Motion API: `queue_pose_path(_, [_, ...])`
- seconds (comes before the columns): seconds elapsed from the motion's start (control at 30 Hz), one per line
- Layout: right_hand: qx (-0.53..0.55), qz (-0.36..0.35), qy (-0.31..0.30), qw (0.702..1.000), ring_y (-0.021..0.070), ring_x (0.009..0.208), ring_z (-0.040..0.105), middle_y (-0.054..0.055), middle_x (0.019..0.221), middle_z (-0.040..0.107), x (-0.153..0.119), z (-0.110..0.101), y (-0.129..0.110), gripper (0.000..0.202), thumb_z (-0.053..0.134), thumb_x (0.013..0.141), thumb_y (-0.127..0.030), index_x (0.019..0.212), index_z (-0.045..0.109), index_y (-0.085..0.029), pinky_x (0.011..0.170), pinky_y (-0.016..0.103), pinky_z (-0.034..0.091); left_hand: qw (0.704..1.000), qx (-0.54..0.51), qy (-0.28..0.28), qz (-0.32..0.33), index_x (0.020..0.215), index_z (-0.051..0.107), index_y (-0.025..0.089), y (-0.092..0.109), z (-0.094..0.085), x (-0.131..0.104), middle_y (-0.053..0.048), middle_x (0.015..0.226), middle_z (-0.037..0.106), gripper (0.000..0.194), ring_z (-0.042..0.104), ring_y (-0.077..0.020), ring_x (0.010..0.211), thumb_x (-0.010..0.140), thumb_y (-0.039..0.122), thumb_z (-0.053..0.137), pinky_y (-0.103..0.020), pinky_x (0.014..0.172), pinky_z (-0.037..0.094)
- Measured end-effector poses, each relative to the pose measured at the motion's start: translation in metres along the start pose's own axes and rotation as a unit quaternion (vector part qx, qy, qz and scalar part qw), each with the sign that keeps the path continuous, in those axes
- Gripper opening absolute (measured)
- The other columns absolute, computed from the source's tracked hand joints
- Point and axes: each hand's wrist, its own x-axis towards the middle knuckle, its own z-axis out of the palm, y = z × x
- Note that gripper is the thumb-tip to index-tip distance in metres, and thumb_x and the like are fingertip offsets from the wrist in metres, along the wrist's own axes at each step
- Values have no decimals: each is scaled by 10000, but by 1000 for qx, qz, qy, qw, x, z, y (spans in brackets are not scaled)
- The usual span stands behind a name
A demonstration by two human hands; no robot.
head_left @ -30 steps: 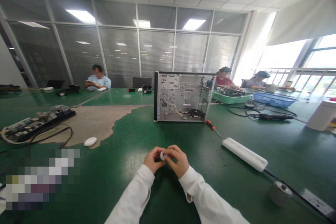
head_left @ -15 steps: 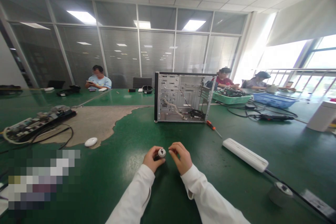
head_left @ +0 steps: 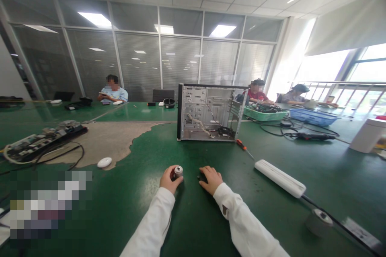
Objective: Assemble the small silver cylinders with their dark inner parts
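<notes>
My left hand (head_left: 170,179) is wrapped around a small grey metal cylinder (head_left: 179,172). The cylinder stands upright, and its pale round top has a dark mark or hole in it. To the right, my right hand (head_left: 212,180) is low over the green table, thumb and fingers apart. A tiny dark piece (head_left: 198,176) shows at its fingertips, too small to name; it appears to lie on the table. Beyond both hands stands an open computer case (head_left: 208,112), with cables and a black part inside.
An orange-handled screwdriver (head_left: 245,148) lies by the case. On the right are a white power strip (head_left: 280,177) and a grey cylinder (head_left: 319,223). A white round lid (head_left: 104,162) and a circuit assembly (head_left: 48,140) lie left. Baskets (head_left: 265,115) and people are farther back.
My left hand has shifted slightly left with the cylinder. My right hand has moved slightly right, its pinched fingers have spread, and the tiny dark piece now shows beside them.
</notes>
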Motion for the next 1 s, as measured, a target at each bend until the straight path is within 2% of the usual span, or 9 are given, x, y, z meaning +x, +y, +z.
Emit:
queue_pose_path(0.1, [-37, 17, -49, 998, 240, 1004, 400, 77, 1101, 479, -2, -6, -4, 489, 516, 634, -237, 1114, 426, -258, 779, 408, 304, 1000, 2, 6, -13, 856, 566, 152, 2, 0, -1, -57, 859, 597, 418, 556, -195, 818, 454, 98, 669, -327, 777, 412])
queue_pose_path(0.27, [-69, 50, -111, 990, 213, 1061, 343, 53, 1173, 426, -3, -14, -14, 495, 447, 669, -277, 1160, 389, -251, 847, 363, 252, 999, 41, -3, -19, 868, 549, 135, 8, 1, -1, -64, 869, 594, 404, 557, -192, 824, 475, 90, 632, -306, 725, 438])
queue_pose_path(0.63, [-70, 31, -106, 991, 213, 1036, 350, 52, 1135, 443, -3, -16, -14, 459, 437, 674, -289, 1131, 416, -245, 828, 360, 265, 997, 74, -9, -20, 895, 528, 130, 8, 1, -2, -80, 910, 577, 403, 545, -195, 847, 504, 101, 618, -304, 727, 436])
queue_pose_path(1.0, [-75, 24, -108, 991, 212, 1018, 355, 44, 1115, 447, -3, -17, -14, 420, 446, 683, -287, 1103, 446, -271, 815, 356, 266, 998, 58, -9, -14, 885, 530, 131, 5, 1, -1, -80, 898, 577, 399, 548, -192, 832, 497, 110, 619, -307, 724, 440])
